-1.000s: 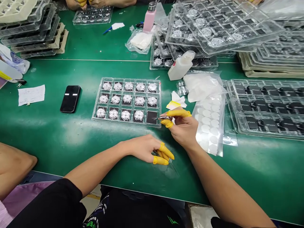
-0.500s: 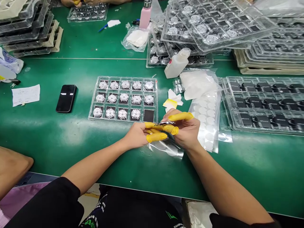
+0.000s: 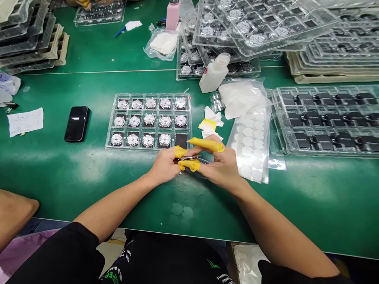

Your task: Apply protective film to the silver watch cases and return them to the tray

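My left hand (image 3: 164,165) and my right hand (image 3: 220,165), both with yellow finger cots, meet just below the front edge of a clear plastic tray (image 3: 148,96). Between their fingertips they pinch a small shiny metal part (image 3: 185,158), seen nearly edge-on, so its shape is hard to tell. The tray holds silver watch dials (image 3: 164,139) on black pads in three rows. One black pad (image 3: 181,141), in the front row's right corner, has no dial on it and lies closest to my hands.
A green workbench (image 3: 189,205) carries a black phone (image 3: 77,124), a paper note (image 3: 25,122), white plastic bottles (image 3: 214,73) and a sheet of round white stickers (image 3: 250,144). Stacked trays fill the back and right. A co-worker's hands (image 3: 89,2) show at the top edge.
My left hand has risen from the bench and joined my right hand on the metal part. The clear film seen under my hands earlier no longer shows.
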`<move>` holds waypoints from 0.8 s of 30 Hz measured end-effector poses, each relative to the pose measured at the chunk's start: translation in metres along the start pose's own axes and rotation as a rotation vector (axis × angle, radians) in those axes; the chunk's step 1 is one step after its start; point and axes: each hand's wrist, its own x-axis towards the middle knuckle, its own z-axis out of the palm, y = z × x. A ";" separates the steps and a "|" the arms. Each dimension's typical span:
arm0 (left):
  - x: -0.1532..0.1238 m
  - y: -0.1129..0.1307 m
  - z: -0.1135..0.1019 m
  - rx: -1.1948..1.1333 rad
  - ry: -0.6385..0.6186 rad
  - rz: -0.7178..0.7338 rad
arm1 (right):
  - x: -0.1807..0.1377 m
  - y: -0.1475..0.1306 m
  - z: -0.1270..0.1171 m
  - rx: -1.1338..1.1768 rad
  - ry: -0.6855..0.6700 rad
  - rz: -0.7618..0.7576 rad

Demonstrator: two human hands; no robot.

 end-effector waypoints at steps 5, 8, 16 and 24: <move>0.000 0.003 -0.002 -0.023 -0.041 -0.004 | -0.004 0.000 0.005 -0.030 0.019 -0.075; 0.000 0.003 -0.002 -0.027 -0.051 -0.007 | -0.003 0.000 0.005 -0.002 0.030 -0.107; 0.000 0.000 -0.003 -0.043 -0.061 0.008 | -0.002 0.000 0.003 -0.033 0.009 -0.075; 0.001 0.001 0.001 -0.075 -0.016 -0.076 | 0.006 0.001 -0.010 -0.037 0.062 -0.021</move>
